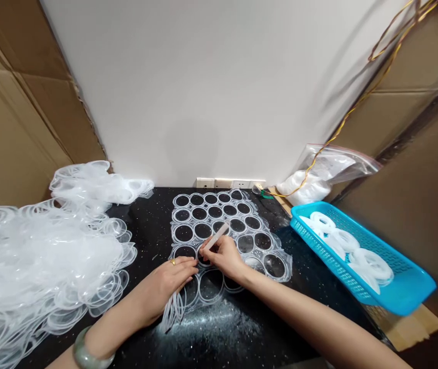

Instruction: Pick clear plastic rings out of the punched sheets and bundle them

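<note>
A clear sheet of connected rings (237,225) with round holes lies flat on the black tabletop. My right hand (224,256) grips a slim whitish stick-like tool (217,237), tilted, with its lower end by the rim of a hole near the front. My left hand (174,277) rests on the sheet's front left, its fingers together and their tips close to the tool's lower end. A bundle of thin white rings (173,311) hangs from under its palm, by the thumb; the exact grip there is hidden.
A large heap of translucent ring sheets (49,256) covers the left side. On the right stands a blue plastic basket (407,292) with stacks of white rings. Behind it are a clear plastic bag (330,164) and a yellow cable (341,125) running to a power strip (222,183).
</note>
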`<action>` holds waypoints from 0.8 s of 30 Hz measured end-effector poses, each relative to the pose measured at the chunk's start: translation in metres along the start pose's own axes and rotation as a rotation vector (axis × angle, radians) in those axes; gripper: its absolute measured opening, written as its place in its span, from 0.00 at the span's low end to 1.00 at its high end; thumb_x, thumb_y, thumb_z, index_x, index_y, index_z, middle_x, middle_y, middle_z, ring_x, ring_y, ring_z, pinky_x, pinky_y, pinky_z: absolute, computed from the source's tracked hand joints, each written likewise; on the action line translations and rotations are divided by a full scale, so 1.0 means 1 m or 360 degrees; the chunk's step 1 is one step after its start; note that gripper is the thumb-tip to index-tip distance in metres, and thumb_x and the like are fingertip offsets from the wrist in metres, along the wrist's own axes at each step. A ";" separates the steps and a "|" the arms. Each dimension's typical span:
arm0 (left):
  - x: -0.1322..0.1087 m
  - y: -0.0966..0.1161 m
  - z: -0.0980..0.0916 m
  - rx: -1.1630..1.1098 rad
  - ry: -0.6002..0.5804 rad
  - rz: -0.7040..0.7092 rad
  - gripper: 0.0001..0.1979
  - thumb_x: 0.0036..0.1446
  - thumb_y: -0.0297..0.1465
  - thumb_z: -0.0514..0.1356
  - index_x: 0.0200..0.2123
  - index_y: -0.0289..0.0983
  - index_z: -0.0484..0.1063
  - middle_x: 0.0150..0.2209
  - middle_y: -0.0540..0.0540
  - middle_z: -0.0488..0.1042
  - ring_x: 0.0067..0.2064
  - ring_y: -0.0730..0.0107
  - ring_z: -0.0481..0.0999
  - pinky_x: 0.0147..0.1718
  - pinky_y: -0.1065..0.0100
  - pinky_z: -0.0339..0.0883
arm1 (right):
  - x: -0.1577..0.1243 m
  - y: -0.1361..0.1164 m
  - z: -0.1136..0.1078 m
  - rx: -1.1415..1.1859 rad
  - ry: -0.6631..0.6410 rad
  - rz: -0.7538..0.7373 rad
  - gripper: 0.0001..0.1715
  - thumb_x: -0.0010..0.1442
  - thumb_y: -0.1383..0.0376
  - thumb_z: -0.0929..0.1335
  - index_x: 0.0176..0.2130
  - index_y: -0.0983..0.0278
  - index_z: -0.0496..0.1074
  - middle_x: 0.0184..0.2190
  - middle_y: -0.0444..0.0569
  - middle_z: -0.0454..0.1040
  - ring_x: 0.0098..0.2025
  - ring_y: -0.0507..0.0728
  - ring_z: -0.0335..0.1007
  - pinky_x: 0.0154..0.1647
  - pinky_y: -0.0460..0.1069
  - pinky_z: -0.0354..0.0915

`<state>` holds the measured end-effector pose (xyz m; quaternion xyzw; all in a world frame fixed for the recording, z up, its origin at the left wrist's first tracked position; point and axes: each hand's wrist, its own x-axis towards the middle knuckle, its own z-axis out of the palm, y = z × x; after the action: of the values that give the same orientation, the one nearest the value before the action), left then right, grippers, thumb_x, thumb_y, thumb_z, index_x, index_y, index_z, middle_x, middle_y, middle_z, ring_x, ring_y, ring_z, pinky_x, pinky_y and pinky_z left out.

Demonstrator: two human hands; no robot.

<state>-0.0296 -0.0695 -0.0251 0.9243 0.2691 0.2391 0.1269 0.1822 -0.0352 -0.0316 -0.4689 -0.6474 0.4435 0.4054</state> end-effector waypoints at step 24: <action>-0.001 0.003 0.006 0.0111 0.0026 -0.0020 0.13 0.68 0.26 0.50 0.49 0.32 0.73 0.51 0.37 0.76 0.55 0.58 0.73 0.53 0.55 0.70 | -0.007 -0.007 0.007 -0.0504 0.0069 -0.0090 0.07 0.54 0.70 0.66 0.29 0.65 0.75 0.22 0.45 0.74 0.24 0.51 0.68 0.27 0.43 0.59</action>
<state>-0.0258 -0.0727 -0.0294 0.9244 0.2841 0.2362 0.0941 0.1753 -0.0450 -0.0275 -0.5181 -0.7132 0.3140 0.3526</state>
